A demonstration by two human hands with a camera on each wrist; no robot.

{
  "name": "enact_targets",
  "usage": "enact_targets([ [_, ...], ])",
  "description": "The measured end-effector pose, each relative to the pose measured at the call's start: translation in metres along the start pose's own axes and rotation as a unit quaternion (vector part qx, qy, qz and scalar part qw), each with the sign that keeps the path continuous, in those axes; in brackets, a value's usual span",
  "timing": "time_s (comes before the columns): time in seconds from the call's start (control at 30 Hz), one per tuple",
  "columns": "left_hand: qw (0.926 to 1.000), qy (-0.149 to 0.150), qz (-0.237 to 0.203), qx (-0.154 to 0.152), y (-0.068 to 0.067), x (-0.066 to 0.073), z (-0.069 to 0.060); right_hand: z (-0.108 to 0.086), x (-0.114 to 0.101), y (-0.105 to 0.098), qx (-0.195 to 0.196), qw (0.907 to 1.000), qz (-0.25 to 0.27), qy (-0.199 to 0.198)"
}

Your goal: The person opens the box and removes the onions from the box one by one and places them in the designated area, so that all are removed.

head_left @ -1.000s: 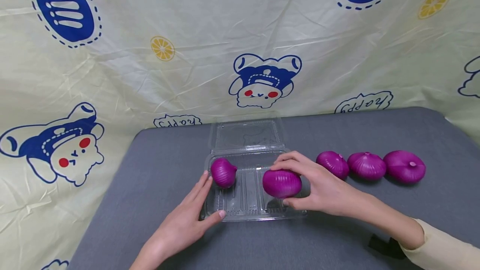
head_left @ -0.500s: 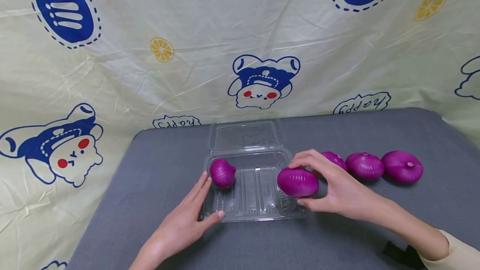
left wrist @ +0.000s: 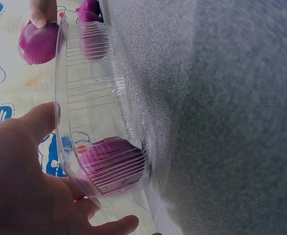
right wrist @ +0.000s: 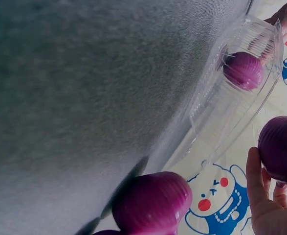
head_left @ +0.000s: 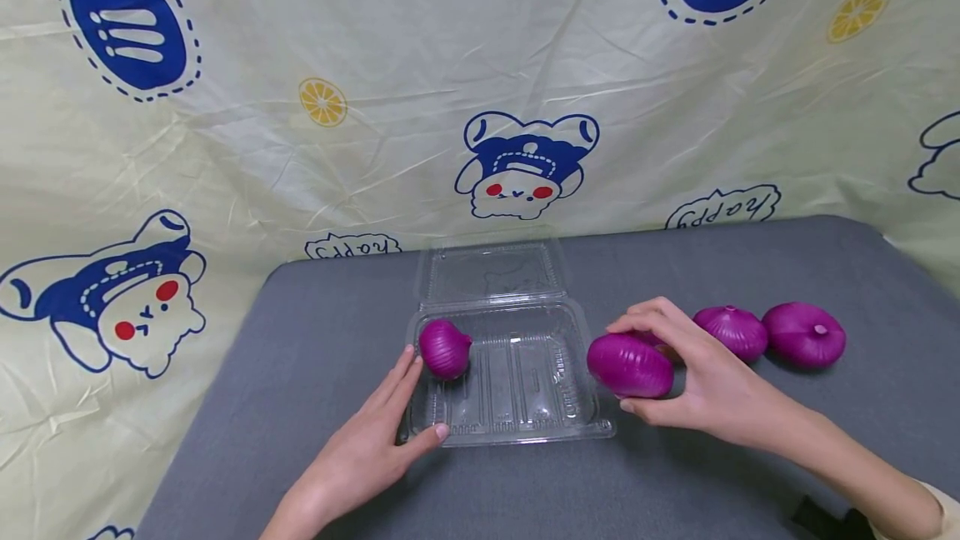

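Observation:
A clear plastic clamshell container lies with its lid folded back on the table. One purple onion sits in its left end. My left hand rests at the container's left front corner, fingers straight along the wall and thumb at the front rim. My right hand grips another purple onion between thumb and fingers, held up just right of the container. In the right wrist view this held onion is clear of the table. Behind the right hand a further onion is mostly hidden in the head view.
To the right, two purple onions stand in a row on the grey table. The container's transparent lid lies towards the back. A printed cloth hangs behind the table.
My right hand has moved right with its onion, from over the container to beyond its right edge. The left hand and the onion in the container have stayed put.

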State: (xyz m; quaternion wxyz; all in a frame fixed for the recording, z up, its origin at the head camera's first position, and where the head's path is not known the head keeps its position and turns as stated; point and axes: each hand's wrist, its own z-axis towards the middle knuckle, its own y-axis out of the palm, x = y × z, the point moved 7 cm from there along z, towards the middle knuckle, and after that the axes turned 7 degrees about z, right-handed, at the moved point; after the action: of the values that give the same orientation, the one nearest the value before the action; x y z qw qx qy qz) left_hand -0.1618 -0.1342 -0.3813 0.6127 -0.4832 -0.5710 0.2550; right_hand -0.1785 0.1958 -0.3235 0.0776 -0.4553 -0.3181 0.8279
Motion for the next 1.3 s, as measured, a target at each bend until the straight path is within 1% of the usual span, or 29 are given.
enact_targets([
  [0.1,1.0,-0.001,0.0,0.0,0.0,0.0,0.0,-0.005,0.0,-0.005,0.009,0.9999,-0.014,-0.005],
  [0.23,1.0,0.001,0.001,0.002,0.0,0.0,0.0,-0.011,0.002,-0.01,0.018,0.9995,-0.028,0.001],
  [0.37,1.0,0.001,0.001,0.002,0.0,0.0,-0.001,-0.018,0.006,-0.014,0.02,0.9994,-0.025,0.012],
  [0.5,1.0,-0.005,0.0,-0.001,0.0,-0.002,-0.001,-0.025,0.009,-0.016,0.022,0.9993,-0.018,0.025],
  [0.6,1.0,-0.009,0.0,-0.003,0.0,-0.002,0.0,-0.03,0.013,-0.016,0.014,0.9993,-0.021,0.029],
  [0.7,1.0,-0.009,0.001,-0.002,0.0,-0.002,0.0,-0.034,0.016,-0.015,-0.001,0.9989,-0.035,0.032],
  [0.8,1.0,-0.008,0.001,-0.001,0.0,-0.002,-0.001,-0.037,0.018,-0.013,-0.021,0.998,-0.057,0.021],
  [0.9,1.0,-0.008,0.001,-0.001,-0.001,-0.002,-0.001,-0.04,0.022,-0.012,-0.038,0.9961,-0.075,0.026],
  [1.03,0.9999,-0.01,0.0,-0.003,0.0,-0.002,0.0,-0.044,0.027,-0.013,-0.043,0.9937,-0.096,0.038],
  [1.1,0.9999,-0.009,0.0,-0.004,0.0,-0.002,0.0,-0.046,0.029,-0.014,-0.045,0.9929,-0.106,0.031],
  [1.3,1.0,-0.006,0.001,-0.003,0.0,-0.001,0.0,-0.052,0.033,-0.016,-0.051,0.992,-0.115,-0.012],
])
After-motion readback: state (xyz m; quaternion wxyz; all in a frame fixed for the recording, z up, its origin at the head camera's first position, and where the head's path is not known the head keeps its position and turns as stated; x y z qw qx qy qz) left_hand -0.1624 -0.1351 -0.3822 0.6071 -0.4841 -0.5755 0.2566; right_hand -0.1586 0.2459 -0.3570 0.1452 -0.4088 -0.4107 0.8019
